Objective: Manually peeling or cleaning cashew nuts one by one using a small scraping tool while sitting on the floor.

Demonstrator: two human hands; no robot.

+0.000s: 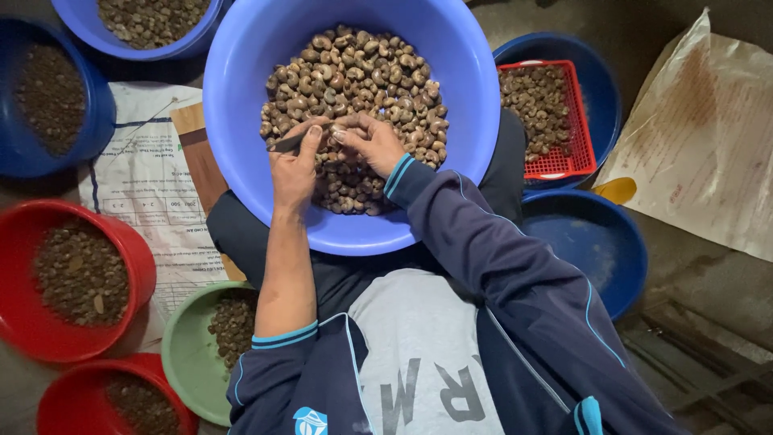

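A large blue basin (241, 105) rests on my lap, holding a heap of brown nuts in their shells (362, 72). My left hand (294, 165) grips a small dark blade (286, 144) that points left over the heap. Right beside it, my right hand (372, 141) pinches a single nut (336, 129) between fingertips, close to the left thumb. Both hands hover over the near part of the heap. The left sleeve is pushed up to the elbow; the right sleeve reaches the wrist.
Around me stand a green bowl (181, 362), two red tubs (24, 322) (72, 403), blue basins (24, 153) (80, 24) with nuts, a red basket (584, 121) in a blue basin, another blue basin (612, 250), printed paper (145, 185) and a sack (708, 137).
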